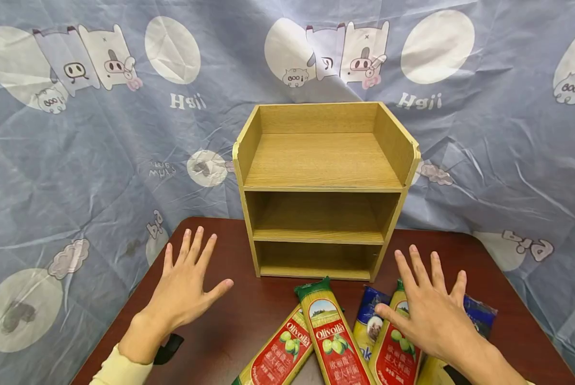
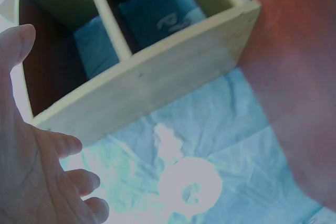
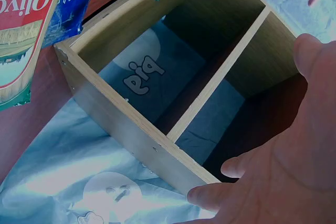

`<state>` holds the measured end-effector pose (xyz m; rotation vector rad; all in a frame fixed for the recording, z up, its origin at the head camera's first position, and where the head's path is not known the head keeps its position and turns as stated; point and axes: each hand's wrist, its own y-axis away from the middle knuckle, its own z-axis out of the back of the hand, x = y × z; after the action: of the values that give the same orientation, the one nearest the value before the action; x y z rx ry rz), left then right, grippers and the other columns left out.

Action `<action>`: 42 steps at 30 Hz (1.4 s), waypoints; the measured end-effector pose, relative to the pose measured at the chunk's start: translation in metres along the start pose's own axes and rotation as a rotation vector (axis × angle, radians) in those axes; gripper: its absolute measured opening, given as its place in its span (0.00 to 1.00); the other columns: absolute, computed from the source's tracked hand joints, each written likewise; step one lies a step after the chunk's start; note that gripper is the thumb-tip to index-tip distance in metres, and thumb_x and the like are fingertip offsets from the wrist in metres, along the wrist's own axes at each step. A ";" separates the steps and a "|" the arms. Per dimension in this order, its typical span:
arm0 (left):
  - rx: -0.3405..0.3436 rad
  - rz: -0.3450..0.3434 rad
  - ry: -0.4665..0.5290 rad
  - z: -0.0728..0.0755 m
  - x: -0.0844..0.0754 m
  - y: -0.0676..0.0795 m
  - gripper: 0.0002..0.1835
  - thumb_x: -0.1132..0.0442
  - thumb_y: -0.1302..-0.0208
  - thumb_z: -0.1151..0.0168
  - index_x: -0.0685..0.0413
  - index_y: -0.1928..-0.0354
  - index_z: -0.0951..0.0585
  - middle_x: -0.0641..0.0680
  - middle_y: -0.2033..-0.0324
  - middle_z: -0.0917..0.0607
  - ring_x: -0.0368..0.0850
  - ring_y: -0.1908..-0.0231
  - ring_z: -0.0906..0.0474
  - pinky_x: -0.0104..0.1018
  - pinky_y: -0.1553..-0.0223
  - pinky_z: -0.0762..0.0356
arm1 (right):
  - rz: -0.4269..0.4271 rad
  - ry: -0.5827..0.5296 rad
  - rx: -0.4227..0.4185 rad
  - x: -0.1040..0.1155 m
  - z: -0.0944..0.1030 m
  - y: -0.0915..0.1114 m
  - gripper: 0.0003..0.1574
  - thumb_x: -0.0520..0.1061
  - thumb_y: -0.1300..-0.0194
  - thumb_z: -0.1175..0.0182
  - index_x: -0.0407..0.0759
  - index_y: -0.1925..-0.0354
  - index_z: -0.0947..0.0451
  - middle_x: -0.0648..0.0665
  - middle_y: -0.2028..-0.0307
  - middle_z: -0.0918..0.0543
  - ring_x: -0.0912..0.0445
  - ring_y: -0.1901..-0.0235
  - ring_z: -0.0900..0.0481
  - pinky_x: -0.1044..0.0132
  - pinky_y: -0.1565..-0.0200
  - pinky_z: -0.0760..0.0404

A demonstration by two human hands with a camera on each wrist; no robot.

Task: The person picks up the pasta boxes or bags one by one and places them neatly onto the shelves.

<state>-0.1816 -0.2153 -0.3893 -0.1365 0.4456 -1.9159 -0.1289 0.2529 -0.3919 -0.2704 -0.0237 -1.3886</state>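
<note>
My left hand hovers with spread fingers left of the wooden shelf, holding nothing. Fingers likewise apart, my right hand is held above the spaghetti packs at the right and hides part of them. A red-and-yellow Olivoilà spaghetti pack lies across another Olivoilà pack in front of the shelf. Under and beside the right hand are a third Olivoilà pack and blue-and-yellow packs, one blue-and-yellow pack to its left. In the right wrist view, the shelf's compartments stand beyond the hand.
The shelf has an upper tray and two compartments, standing toward the back of a dark red table. A grey-blue patterned cloth hangs behind and along the sides. A black strap is at the left wrist.
</note>
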 end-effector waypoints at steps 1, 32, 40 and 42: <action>-0.012 0.001 0.005 0.004 0.001 -0.003 0.54 0.28 0.36 0.45 0.50 0.18 0.51 0.60 0.20 0.57 0.61 0.21 0.66 0.74 0.30 0.64 | -0.002 0.001 0.003 0.000 0.001 0.000 0.74 0.85 0.42 0.51 0.49 0.18 0.69 0.32 0.20 0.66 0.28 0.26 0.78 0.29 0.45 0.94; -0.491 -0.325 0.618 0.072 0.019 -0.130 0.52 0.40 0.34 0.39 0.60 0.20 0.51 0.55 0.21 0.46 0.56 0.25 0.43 0.53 0.29 0.38 | 0.025 -0.075 -0.180 -0.017 0.017 0.017 0.76 0.72 0.41 0.34 0.42 0.18 0.68 0.29 0.21 0.57 0.24 0.29 0.48 0.28 0.32 0.49; -0.469 -0.463 1.069 0.078 0.008 -0.152 0.48 0.51 0.35 0.34 0.69 0.23 0.46 0.63 0.23 0.41 0.59 0.24 0.45 0.56 0.26 0.45 | -0.056 -0.097 -0.194 -0.029 0.018 0.025 0.80 0.71 0.44 0.30 0.39 0.19 0.69 0.29 0.21 0.58 0.26 0.29 0.47 0.25 0.42 0.38; -0.475 -0.470 1.185 0.078 0.007 -0.157 0.45 0.57 0.38 0.34 0.68 0.25 0.42 0.65 0.26 0.38 0.58 0.25 0.44 0.53 0.25 0.46 | -0.078 -0.108 -0.185 -0.030 0.018 0.027 0.80 0.71 0.44 0.30 0.39 0.19 0.69 0.29 0.21 0.59 0.25 0.29 0.48 0.24 0.42 0.39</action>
<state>-0.2982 -0.1904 -0.2604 0.6855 1.7776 -2.1409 -0.1058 0.2901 -0.3849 -0.5034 0.0048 -1.4546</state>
